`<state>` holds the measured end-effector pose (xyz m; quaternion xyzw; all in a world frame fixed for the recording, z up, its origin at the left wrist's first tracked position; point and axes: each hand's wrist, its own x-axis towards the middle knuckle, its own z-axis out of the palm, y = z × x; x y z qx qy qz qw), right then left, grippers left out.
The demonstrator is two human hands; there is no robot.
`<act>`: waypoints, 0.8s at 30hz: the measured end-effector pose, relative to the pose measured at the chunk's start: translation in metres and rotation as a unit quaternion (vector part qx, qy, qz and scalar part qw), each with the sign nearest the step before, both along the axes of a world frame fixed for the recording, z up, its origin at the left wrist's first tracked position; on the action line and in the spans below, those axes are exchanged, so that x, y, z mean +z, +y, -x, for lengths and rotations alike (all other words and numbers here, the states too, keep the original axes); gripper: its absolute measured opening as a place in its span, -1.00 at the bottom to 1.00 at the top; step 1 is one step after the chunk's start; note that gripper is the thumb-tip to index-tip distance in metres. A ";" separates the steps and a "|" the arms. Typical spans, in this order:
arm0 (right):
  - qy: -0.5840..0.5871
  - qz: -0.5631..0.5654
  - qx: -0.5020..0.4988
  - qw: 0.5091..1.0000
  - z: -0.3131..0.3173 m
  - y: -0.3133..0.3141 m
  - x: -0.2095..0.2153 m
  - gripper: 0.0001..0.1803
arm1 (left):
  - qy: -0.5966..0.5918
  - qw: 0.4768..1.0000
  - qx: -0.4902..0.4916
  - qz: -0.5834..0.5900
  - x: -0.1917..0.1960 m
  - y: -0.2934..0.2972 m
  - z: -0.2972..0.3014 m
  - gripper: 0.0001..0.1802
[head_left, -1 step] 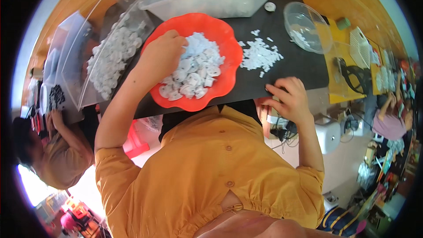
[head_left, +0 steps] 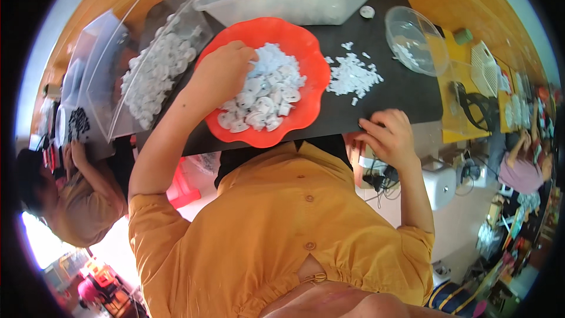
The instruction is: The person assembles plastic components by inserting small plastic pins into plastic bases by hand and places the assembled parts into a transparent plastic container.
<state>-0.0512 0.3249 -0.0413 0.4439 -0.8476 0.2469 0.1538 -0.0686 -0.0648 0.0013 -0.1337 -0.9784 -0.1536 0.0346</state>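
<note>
A red scalloped bowl (head_left: 318,82) holds round white plastic parts (head_left: 265,103) at its near side and smaller bluish-white pieces (head_left: 273,58) at its far side. My left hand (head_left: 226,70) reaches over the bowl's left rim. Its bent fingers are pressed together at the small pieces; what they grip is hidden. By the table's front edge, right of the bowl, is my right hand (head_left: 388,138), thumb and forefinger apart with nothing visible between them. A small dark spot shows at one fingertip. Beyond that hand lies a loose heap of small white pieces (head_left: 355,76) on the black tabletop (head_left: 406,100).
A translucent bin (head_left: 282,9) of round white parts stands behind the bowl. To the left, a tilted clear bin (head_left: 112,100) holds more. At the right are a round clear tub (head_left: 416,41) and a single round part (head_left: 367,12). Another person (head_left: 76,200) works at far left.
The whole view has shifted slightly, so the table things appear a little farther right. Both hands keep nearly the same pose and place relative to the bowl and table.
</note>
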 end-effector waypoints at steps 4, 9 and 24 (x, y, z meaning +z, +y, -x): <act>0.027 0.028 0.026 0.999 -0.009 0.000 -0.017 -0.76 | -0.096 0.970 0.085 -0.206 0.015 0.006 -0.006 -0.86; -0.212 0.296 -0.012 0.931 -0.012 -0.054 0.005 -0.91 | -0.183 0.819 0.081 -0.537 0.015 0.002 -0.018 -0.81; -0.511 0.476 0.165 0.696 0.011 -0.185 0.039 -0.88 | -0.078 0.664 -0.029 -0.743 0.006 0.021 -0.056 -0.77</act>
